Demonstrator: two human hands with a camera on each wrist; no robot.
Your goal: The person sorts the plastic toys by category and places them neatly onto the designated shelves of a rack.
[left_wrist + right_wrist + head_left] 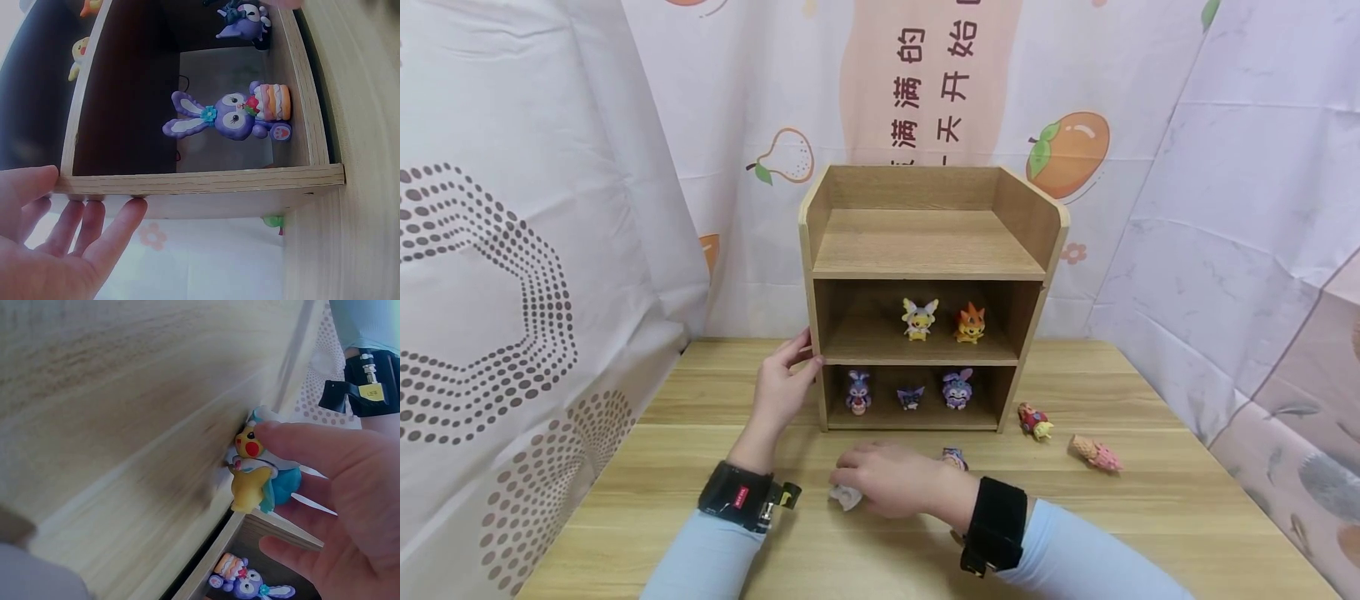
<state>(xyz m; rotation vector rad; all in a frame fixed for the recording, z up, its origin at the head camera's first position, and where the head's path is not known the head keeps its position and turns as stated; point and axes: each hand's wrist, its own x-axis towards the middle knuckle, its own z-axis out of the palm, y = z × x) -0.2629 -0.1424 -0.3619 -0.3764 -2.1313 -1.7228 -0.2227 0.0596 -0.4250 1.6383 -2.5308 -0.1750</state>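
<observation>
My left hand [781, 392] rests against the outer left side of a small wooden shelf unit [925, 273]; its thumb touches the front edge and its fingers lie fairly straight along the panel. Low over the table in front of the shelf, my right hand [895, 481] pinches a small yellow figurine [247, 490] with red cheeks and a teal and white outfit. In the head view a white part [846, 497] shows beneath those fingers. A purple rabbit figurine with a cake [234, 117] stands on the bottom shelf, close to my left hand.
The middle shelf bears a grey-yellow figurine [919, 319] and an orange one [970, 322]. A dark purple figurine [911, 397] and another purple one [957, 388] stand below. On the table lie a red-yellow figurine [1035, 422], a pink-tan one [1096, 452] and a partly hidden one [954, 457].
</observation>
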